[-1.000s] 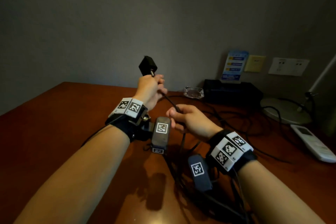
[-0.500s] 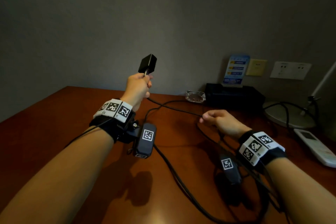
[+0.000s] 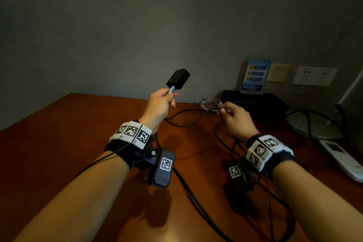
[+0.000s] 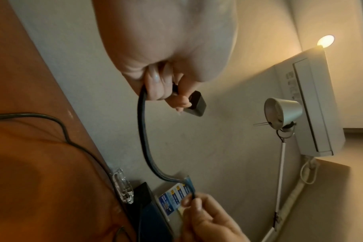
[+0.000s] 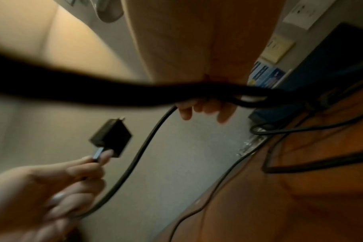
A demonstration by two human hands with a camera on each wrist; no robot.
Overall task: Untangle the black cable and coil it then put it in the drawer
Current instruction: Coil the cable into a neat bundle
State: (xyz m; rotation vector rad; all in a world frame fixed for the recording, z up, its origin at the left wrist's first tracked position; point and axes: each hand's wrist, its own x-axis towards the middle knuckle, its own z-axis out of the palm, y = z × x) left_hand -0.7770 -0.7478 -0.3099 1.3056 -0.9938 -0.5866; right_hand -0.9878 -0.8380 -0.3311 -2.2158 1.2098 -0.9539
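My left hand is raised above the brown desk and grips the black cable just below its black plug block, which points up and away. The cable sags in a loop from that fist across to my right hand, which pinches it between thumb and fingertips over the desk's back. Below the right hand more black cable lies in tangled loops on the desk. In the right wrist view the plug block and cable hang in front of the wall. No drawer is in view.
A clear glass ashtray and a black box with a blue card stand at the back. A lamp base with its own cord and a white remote sit at the right. Wall sockets are behind.
My hands have drawn apart: the right hand slid along the cable away and to the right, toward the ashtray. The left hand stays raised with the plug block. The span between them has lengthened.
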